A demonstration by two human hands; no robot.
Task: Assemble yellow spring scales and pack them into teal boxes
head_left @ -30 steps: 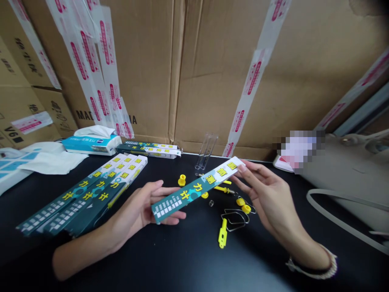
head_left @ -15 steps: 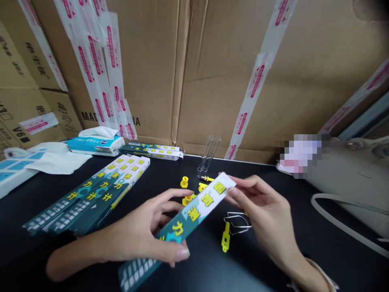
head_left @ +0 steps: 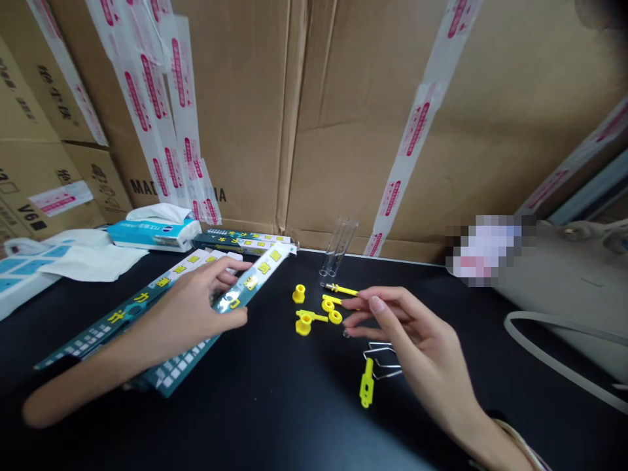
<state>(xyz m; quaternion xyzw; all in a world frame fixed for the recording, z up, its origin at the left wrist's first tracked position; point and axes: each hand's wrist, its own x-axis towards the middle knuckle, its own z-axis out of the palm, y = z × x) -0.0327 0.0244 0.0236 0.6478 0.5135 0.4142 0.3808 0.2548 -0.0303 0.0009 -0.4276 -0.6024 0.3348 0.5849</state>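
Note:
My left hand (head_left: 189,304) is closed around a long, slim printed box (head_left: 265,267), tilted above two similar boxes (head_left: 161,281) at the left. My right hand (head_left: 422,340) hovers over small parts at the centre right, its fingers apart. Near its fingertips lie a yellow rod with a metal end (head_left: 344,290), yellow rings (head_left: 335,317) and a tiny shiny piece (head_left: 346,333), which may touch a finger. Yellow flanged caps (head_left: 299,294) stand left of these. Bent metal wires (head_left: 388,376) and a flat yellow piece (head_left: 366,386) are partly below the hand.
Two clear tubes (head_left: 338,252) stand behind the parts. More printed boxes (head_left: 245,243) lie at the back, beside a tissue pack (head_left: 152,234) and a power strip (head_left: 29,278). Cardboard (head_left: 343,131) walls the rear. A grey bag (head_left: 559,281) with a strap sits right.
My left hand has carried the box leftward, over the other boxes. My right hand has let go of the box's end and is now over the small yellow parts.

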